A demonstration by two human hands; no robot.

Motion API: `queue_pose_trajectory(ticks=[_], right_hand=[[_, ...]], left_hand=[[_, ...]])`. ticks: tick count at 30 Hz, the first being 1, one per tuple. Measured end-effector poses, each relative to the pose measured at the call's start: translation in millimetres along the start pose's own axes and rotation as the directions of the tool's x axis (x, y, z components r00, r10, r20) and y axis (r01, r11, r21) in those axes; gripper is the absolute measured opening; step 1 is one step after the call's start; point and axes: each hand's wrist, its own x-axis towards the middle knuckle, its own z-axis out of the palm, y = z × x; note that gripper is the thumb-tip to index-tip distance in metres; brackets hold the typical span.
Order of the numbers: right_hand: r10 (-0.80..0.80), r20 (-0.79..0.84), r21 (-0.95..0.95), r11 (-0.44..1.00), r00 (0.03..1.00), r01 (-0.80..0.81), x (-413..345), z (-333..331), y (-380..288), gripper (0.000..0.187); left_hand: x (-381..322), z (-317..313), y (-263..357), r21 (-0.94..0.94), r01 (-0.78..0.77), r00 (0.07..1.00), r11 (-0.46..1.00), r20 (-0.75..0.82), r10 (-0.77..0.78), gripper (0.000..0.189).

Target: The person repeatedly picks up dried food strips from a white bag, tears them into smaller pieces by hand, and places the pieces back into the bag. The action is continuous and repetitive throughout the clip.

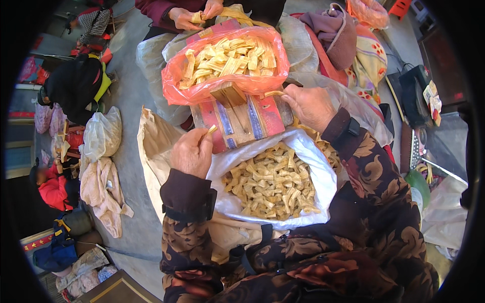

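My left hand [192,152] is closed on a small pale yellow piece [212,129], its tip poking out past the fingers. In my right hand [308,104], thumb and finger pinch the end of a flat yellow dried strip [273,93]. Between my hands lies a red board with blue printed bands [268,113], and a wooden block [228,94] with a thin metal rod stands on it. Beyond it, a red plastic bag [176,92] holds loose yellow strips [235,57]. Nearer me, a white sack [322,189] holds many knotted dried pieces [273,181].
Across from me, a person's hands [195,17] hold a similar strip. Folded blankets [329,36] and clear plastic [348,102] lie at the right. A paper sack [151,147] stands left of my left hand. Several people sit or bend farther left, near a white sack [101,134].
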Motion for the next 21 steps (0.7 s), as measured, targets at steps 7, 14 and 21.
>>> queue_pose_trajectory(ticks=[7, 14, 21], right_hand=[[-0.002, 0.022, 0.384, 0.923, 1.0, -0.006, -50.9, -13.1, -14.6, 0.021], [-0.021, 0.035, 0.504, 0.864, 0.999, 0.0, -71.9, -33.8, -50.6, 0.02], [-0.003, 0.115, 0.709, 0.7, 0.993, -0.08, -96.1, -48.3, -67.8, 0.02]], left_hand=[[-61.2, 8.6, 26.2, 0.026, -0.439, 0.89, 0.898, 0.144, 0.431, 0.009], [-85.8, 64.0, 24.1, 0.262, -0.54, 0.794, 0.8, 0.473, 0.382, 0.01], [-92.4, 34.9, 18.7, -0.162, -0.078, 0.901, 0.984, 0.411, 0.139, 0.015]])
